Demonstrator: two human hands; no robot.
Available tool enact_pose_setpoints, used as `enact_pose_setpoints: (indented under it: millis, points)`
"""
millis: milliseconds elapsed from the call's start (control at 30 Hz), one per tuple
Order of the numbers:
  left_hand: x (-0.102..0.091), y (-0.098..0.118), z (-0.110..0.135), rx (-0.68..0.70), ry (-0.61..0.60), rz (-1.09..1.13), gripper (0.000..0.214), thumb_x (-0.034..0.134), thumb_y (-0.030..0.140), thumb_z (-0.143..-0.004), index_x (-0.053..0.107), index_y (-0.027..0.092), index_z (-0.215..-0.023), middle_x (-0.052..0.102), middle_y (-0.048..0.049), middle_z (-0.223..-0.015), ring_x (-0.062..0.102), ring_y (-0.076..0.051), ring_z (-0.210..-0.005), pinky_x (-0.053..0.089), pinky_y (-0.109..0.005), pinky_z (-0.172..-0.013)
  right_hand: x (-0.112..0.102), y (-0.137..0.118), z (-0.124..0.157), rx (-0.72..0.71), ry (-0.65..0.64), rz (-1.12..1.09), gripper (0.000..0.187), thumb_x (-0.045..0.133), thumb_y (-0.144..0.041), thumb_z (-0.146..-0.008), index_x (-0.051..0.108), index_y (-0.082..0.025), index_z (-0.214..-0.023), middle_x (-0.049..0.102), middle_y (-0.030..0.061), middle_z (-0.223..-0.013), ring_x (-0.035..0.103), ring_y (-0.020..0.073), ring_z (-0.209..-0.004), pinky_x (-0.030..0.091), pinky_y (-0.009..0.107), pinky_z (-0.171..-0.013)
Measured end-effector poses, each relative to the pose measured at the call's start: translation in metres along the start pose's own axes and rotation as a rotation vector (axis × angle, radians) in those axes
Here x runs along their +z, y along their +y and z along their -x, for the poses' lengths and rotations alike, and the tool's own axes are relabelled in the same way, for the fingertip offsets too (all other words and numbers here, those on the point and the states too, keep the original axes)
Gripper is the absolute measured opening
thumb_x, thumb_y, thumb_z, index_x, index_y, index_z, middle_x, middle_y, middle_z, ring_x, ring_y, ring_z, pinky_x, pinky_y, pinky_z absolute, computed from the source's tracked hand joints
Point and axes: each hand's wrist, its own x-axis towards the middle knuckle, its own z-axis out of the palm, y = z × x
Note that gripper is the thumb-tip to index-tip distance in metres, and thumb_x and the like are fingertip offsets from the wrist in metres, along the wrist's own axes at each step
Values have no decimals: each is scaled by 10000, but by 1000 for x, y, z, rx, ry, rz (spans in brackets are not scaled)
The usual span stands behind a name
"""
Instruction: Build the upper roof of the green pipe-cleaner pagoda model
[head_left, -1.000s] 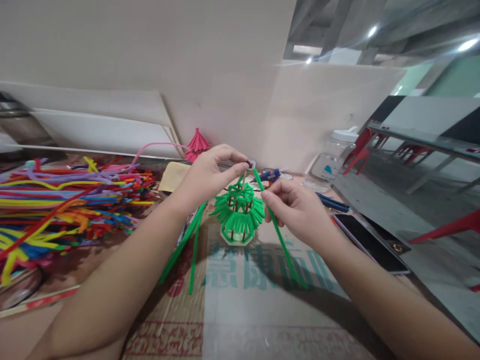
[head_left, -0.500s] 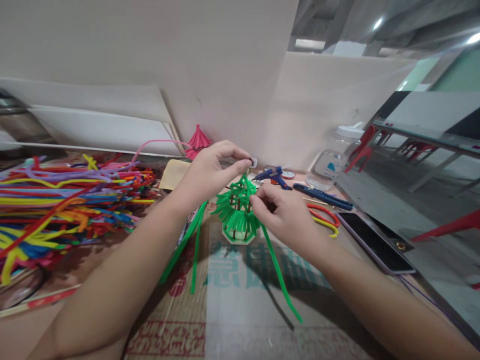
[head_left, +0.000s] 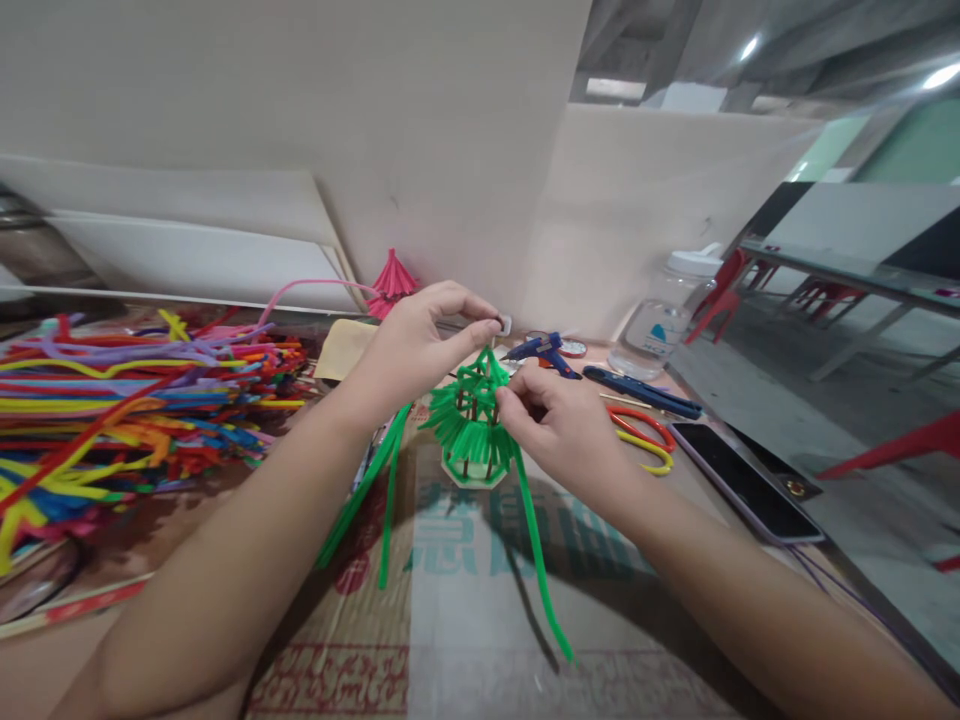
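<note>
A small green pipe-cleaner pavilion (head_left: 474,425) on thin dark posts stands on a pale octagonal base on the cardboard sheet (head_left: 480,620). My left hand (head_left: 420,340) pinches the top of the pavilion from above. My right hand (head_left: 559,425) is closed on a long green pipe cleaner (head_left: 536,560) at the pavilion's right side; its free end trails down toward me. Two more green pipe cleaners (head_left: 375,490) lie to the pavilion's left.
A big heap of coloured pipe cleaners (head_left: 135,410) fills the left. Behind stand a pink paper umbrella (head_left: 394,280), a blue glue gun (head_left: 544,352), a clear jar (head_left: 664,320). Red-and-yellow scissors (head_left: 645,435) and a phone (head_left: 739,480) lie at right.
My right hand has moved left and down against the pavilion's roof, drawing the long green pipe cleaner in; its free end has swung left. The left hand has stayed at the top.
</note>
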Motion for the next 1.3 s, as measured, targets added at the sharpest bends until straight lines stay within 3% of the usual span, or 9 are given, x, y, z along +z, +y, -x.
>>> enact_pose_setpoints:
  millis: [1067,1300]
  points:
    - [-2,3,0,-8,-6,-20,178,650,319,-890,752,174,-907,746,-44,-950,668,-192,-895,509,-303,-852,2,12,2,-16,-34,113,226,538,-280,-947,508,-210,-735,580,-28,-628,475,112,-549,289,267,-565]
    - [-1,-1,-1,-20,2,-34,170,657,319,-888,756,186,-924,751,-38,-958,672,-191,-901,513,-306,-856,-15,11,1,31,-5,93,339,547,-471,-976,517,-216,-754,560,-22,-623,470,120,-548,294,272,-561]
